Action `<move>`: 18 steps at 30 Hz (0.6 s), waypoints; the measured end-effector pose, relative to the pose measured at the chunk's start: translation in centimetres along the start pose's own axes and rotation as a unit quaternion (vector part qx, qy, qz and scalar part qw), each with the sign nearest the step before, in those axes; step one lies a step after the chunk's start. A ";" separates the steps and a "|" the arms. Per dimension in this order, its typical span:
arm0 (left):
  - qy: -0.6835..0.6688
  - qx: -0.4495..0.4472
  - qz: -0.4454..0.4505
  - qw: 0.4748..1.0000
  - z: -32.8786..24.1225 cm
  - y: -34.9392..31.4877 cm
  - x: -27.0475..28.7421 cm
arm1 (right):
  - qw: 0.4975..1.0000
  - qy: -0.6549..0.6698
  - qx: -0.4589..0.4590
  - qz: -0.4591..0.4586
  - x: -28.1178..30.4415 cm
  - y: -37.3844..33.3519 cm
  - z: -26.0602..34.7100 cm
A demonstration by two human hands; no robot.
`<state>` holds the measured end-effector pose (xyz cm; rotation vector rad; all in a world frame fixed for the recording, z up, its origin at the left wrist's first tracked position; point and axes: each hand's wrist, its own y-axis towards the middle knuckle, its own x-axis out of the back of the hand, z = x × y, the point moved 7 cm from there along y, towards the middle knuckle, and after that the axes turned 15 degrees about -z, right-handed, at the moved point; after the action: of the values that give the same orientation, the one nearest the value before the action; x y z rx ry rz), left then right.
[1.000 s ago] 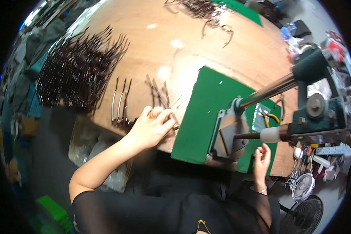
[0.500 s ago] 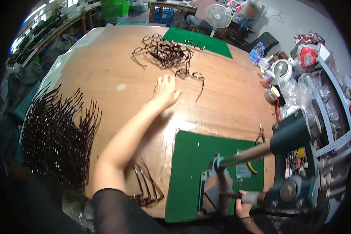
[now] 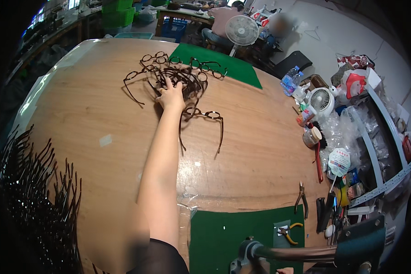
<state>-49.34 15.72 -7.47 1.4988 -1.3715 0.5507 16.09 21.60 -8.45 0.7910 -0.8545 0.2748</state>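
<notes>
One tangled pile of dark eyeglass frames lies at the far side of the round wooden table, and the left hand is stretched out to it at full reach, palm down, fingers spread over the near edge of the pile; looks like it is touching the frames, but I cannot tell if anything is actually pinched or clenched yet. Pile sits straight ahead of and under the fingertips, spreading away from the hand and to both sides. Single frame lies apart just right of the wrist, front bar running crosswise, temples open with long axis pointing back toward the person. Left hand is by far the nearer; right hand is barely visible at the bottom edge beside the green press machine, state not readable. Beyond the pile: green mat. Near the person's side, behind the grip: second green mat with yellow-handled pliers on it, another pair of pliers just off its corner. Far left of the forearm, a dense rack of dark temple arms. Right of the grip, along the table rim: clutter with small white fan, water bottle, jar with contents not legible, and plastic bags holding unclear parts. Green crates far back, contents hidden.
</notes>
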 end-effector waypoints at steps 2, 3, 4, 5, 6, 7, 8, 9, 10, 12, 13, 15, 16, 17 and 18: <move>0.013 -0.098 -0.038 0.994 -0.2 -0.7 -0.2 | 1.000 0.010 0.023 0.000 0.4 -0.2 -1.0; 0.022 -0.121 -0.058 0.991 -0.2 -1.5 0.0 | 0.999 0.019 0.035 0.002 0.5 -0.4 -1.6; 0.015 -0.144 -0.061 0.988 -0.3 -2.9 0.3 | 0.998 0.035 0.048 0.004 0.6 -0.7 -2.5; 0.009 -0.167 -0.064 0.984 -0.2 -4.4 0.6 | 0.996 0.050 0.067 0.008 0.6 -0.9 -3.6; -0.012 -0.186 -0.054 0.981 -0.7 -6.4 2.0 | 0.994 0.064 0.085 0.007 0.7 -1.4 -5.0; -0.032 -0.202 -0.039 0.978 -1.1 -8.6 3.3 | 0.992 0.073 0.101 0.006 0.6 -1.9 -6.0; -0.011 -0.217 -0.016 0.976 -1.0 -10.8 3.9 | 0.989 0.086 0.116 0.009 0.5 -2.3 -6.7; -0.019 -0.251 -0.037 0.967 -0.8 -12.8 4.3 | 0.993 0.064 0.100 0.005 0.4 -1.8 -5.4; -0.026 -0.265 -0.013 0.964 -1.2 -15.4 5.3 | 0.994 0.037 0.098 0.008 1.2 -1.4 -3.9; -0.035 -0.289 0.034 0.956 -2.2 -20.1 7.4 | 0.985 0.040 0.168 0.006 2.6 -1.1 -0.7; -0.036 -0.294 0.055 0.954 -1.9 -22.0 8.3 | 0.994 0.041 0.101 0.006 2.4 -1.1 -2.2; -0.054 -0.293 0.105 0.949 -2.1 -25.6 10.4 | 0.995 0.044 0.093 -0.006 2.7 -0.4 -1.5; -0.053 -0.294 0.122 0.946 -2.0 -27.0 11.5 | 0.994 0.067 0.080 -0.018 2.7 -0.4 -1.7; -0.053 -0.293 0.137 0.945 -1.9 -28.2 12.2 | 0.991 0.103 0.076 -0.022 2.9 -0.2 -0.9; -0.066 -0.300 0.158 0.939 -1.4 -29.2 12.4 | 0.989 0.111 0.097 -0.028 3.1 -0.2 -0.5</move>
<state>-18.78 7.26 -6.85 0.8377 -1.7068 0.1898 18.46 21.51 -6.41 0.9459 -0.6003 0.3926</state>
